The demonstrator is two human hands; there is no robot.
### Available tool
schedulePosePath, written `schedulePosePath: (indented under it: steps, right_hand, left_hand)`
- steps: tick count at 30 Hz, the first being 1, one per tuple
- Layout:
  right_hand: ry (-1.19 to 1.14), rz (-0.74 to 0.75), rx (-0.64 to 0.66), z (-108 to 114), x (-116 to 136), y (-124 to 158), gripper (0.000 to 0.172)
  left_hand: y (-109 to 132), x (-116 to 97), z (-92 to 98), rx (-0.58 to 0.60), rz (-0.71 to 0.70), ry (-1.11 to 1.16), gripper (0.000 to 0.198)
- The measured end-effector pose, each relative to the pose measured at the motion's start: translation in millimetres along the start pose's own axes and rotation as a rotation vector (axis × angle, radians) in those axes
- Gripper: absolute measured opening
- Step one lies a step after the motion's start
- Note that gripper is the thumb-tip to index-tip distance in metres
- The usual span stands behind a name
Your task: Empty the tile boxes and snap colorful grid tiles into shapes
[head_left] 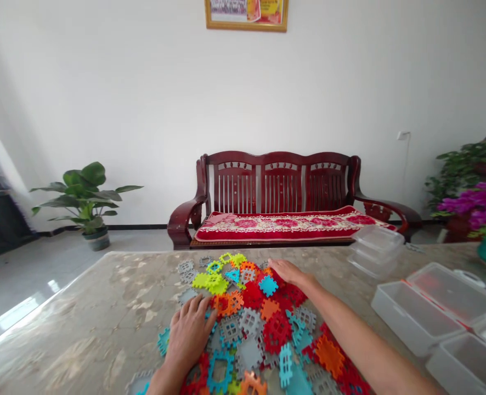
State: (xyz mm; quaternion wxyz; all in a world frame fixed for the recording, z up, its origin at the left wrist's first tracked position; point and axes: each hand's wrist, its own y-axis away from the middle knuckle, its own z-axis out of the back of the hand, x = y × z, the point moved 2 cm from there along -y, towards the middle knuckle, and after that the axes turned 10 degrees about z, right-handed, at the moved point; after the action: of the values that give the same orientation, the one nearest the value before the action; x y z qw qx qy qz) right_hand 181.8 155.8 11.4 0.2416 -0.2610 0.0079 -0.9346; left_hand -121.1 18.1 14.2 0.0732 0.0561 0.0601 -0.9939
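Fingers (194, 305) of left hand (188, 331) and right hand (290, 273) are extended, nothing visibly gripped; interlocking plastic tiles (249, 355) are best nudged gently.

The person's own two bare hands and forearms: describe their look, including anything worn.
The ungloved left hand and ungloved right hand each have slender fingers. The left forearm and long, tapering right forearm are uncovered as far as they show, with no sleeve, watch or bracelet visible. Small rings can't be ruled out.
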Motion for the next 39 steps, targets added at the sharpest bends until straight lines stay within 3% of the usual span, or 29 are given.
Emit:
schedulePosePath:
  steps: [4,8,12,17,21,24,27,30,34,36,39]
  right_hand:
    - [-0.084,-0.016,-0.101,19,-11,35,0.066]
    - [-0.073,-0.069,-0.225,30,-30,76,0.06]
    - [-0.074,-0.128,-0.241,18,-38,106,0.061]
    - [-0.21,-0.107,-0.275,-3,-26,122,0.065]
    - [-0.307,-0.134,-0.436,4,-29,144,0.067]
    - [-0.231,-0.159,-0.479,7,-37,167,0.067]
    - [-0.178,-0.182,-0.481,-6,-39,183,0.065]
    - [-0.096,-0.174,-0.497,-25,-28,184,0.06]
    - [-0.072,-0.154,-0.523,-42,-5,169,0.057]
    - [-0.114,-0.16,-0.548,-45,3,162,0.058]
    - [-0.229,-0.176,-0.603,-42,10,157,0.061]
  left_hand:
    - [-12,-2,2.0,-0.037,-0.009,0.013,0.044]
    - [-27,-4,-1.2,-0.016,0.015,0.052,0.042]
    - [-35,-13,6.3,0.061,0.036,0.15,0.041]
    - [-37,-33,28.0,0.049,-0.036,0.222,0.045]
    - [-9,-49,42.5,0.061,-0.183,0.252,0.046]
    - [41,-59,49.4,0.203,-0.557,0.284,0.054]
    - [93,-61,47.4,0.3,-0.814,0.241,0.069]
    - [122,-60,33.8,0.304,-0.929,0.175,0.071]
    - [126,-56,13.1,0.327,-0.945,0.12,0.081]
    - [117,-52,7.0,0.312,-0.863,0.107,0.087]
    - [96,-42,2.9,0.218,-0.697,0.078,0.072]
